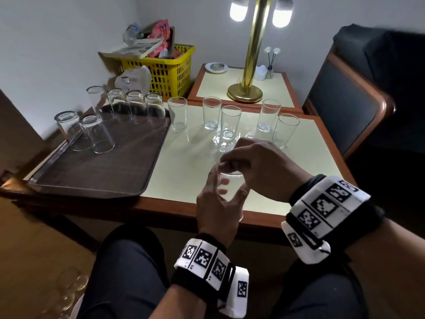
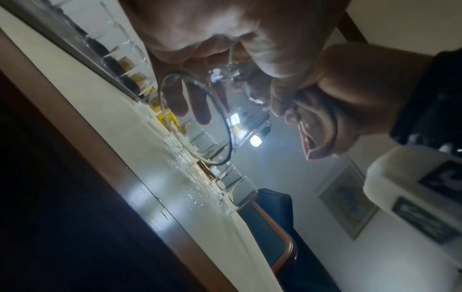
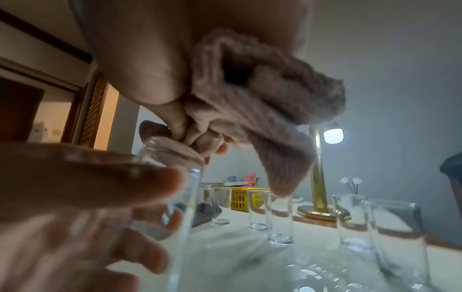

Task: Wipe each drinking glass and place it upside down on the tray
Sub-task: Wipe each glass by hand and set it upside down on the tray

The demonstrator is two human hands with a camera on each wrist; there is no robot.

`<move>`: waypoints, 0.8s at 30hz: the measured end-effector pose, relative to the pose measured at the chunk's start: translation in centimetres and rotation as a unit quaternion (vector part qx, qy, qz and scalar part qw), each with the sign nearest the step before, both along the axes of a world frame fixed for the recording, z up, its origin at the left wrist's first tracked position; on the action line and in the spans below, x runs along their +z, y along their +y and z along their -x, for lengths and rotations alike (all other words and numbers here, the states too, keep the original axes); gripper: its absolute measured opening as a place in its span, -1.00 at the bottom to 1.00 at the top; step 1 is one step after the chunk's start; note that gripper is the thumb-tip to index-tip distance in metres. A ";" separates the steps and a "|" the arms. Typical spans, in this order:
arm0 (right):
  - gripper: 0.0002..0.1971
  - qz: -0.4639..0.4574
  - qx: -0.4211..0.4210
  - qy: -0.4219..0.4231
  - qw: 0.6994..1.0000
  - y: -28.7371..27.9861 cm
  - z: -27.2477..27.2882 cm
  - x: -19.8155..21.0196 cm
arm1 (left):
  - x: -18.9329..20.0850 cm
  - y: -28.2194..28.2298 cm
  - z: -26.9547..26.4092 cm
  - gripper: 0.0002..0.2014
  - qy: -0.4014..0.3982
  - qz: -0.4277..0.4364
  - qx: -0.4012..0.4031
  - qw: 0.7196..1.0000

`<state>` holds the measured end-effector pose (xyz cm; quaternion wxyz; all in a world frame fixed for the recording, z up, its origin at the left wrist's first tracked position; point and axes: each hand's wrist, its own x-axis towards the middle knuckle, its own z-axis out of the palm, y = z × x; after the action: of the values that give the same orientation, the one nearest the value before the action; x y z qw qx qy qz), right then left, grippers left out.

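My left hand point(image 1: 227, 191) grips a clear drinking glass point(image 1: 232, 174) from below, over the table's near edge. Just above it my right hand point(image 1: 230, 163) holds a bunched pinkish-brown cloth point(image 3: 262, 102) and presses it against the glass's upper end point(image 3: 175, 150). I cannot tell which end is up. In the left wrist view the glass point(image 2: 200, 110) shows one round rim, with the cloth point(image 2: 315, 138) beside it. The brown tray point(image 1: 103, 171) lies to the left and carries several upside-down glasses point(image 1: 96, 134). Several upright glasses point(image 1: 211, 112) stand on the cream tabletop beyond my hands.
A brass lamp point(image 1: 250, 65) stands on a side table behind the upright glasses. A yellow basket point(image 1: 165, 70) of clutter sits at the back, and a dark chair point(image 1: 345, 100) stands at the right. More glassware point(image 1: 69, 288) shows low on the left by my knee.
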<state>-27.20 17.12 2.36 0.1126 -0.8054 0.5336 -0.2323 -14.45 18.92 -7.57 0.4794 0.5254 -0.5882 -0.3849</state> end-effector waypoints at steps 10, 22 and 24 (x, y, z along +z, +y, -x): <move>-0.83 -0.011 -0.003 -0.076 0.997 0.0 1.1 0.7 | 0.6 -0.7 -0.4 -0.29 -0.021 0.015 0.002 1.000; -0.79 -0.018 -0.025 0.001 1.000 -0.5 2.1 0.8 | 0.2 -0.6 0.2 -0.15 0.080 -0.046 -0.050 0.995; -0.78 -0.003 -0.021 0.023 1.000 -0.6 1.2 0.6 | 0.2 -0.6 0.4 -0.18 0.084 -0.041 -0.060 0.994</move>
<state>-28.42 16.54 2.91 0.0977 -0.7990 0.5532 -0.2146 -14.87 18.33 -7.35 0.4813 0.4742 -0.5598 -0.4797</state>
